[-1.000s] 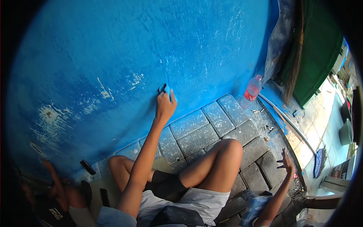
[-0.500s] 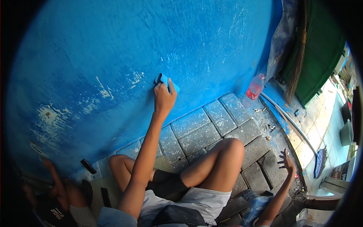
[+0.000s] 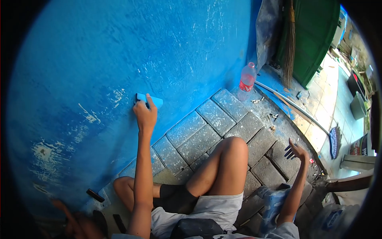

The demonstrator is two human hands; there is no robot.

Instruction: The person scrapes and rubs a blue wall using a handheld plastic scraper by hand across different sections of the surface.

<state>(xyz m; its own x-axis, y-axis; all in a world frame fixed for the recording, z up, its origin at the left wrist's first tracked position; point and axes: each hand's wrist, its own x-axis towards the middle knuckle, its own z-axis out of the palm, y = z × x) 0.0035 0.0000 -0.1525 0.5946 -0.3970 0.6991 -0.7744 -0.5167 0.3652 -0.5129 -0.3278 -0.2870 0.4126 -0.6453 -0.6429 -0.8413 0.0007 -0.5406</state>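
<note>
My left hand [image 3: 145, 115] is closed around a folded light-blue sheet that looks like sandpaper [image 3: 154, 100], held at the blue wall [image 3: 175, 47]. The thumb lies over its face, and a dark edge shows on its left. Worn white patches [image 3: 89, 114] mark the wall left of the hand. Away to the right, my right hand [image 3: 297, 151] is open and holds nothing; its spread fingers look stained dark blue. It is above the paving blocks, near a blue-and-white stained object [image 3: 273, 207] whose kind I cannot make out.
A clear plastic bottle [image 3: 247, 81] with a red label stands by the wall's corner. A broom [image 3: 289, 51] leans near a green panel [image 3: 314, 40]. Pipes [image 3: 294, 104] lie on the floor. At lower left another person's hand [image 3: 59, 205] is near the wall, beside a black object [image 3: 95, 195].
My view has turned, so the wall, bottle and floor sit further left. My left hand stays near the same wall spot, and the sheet looks flatter. My right hand remains spread.
</note>
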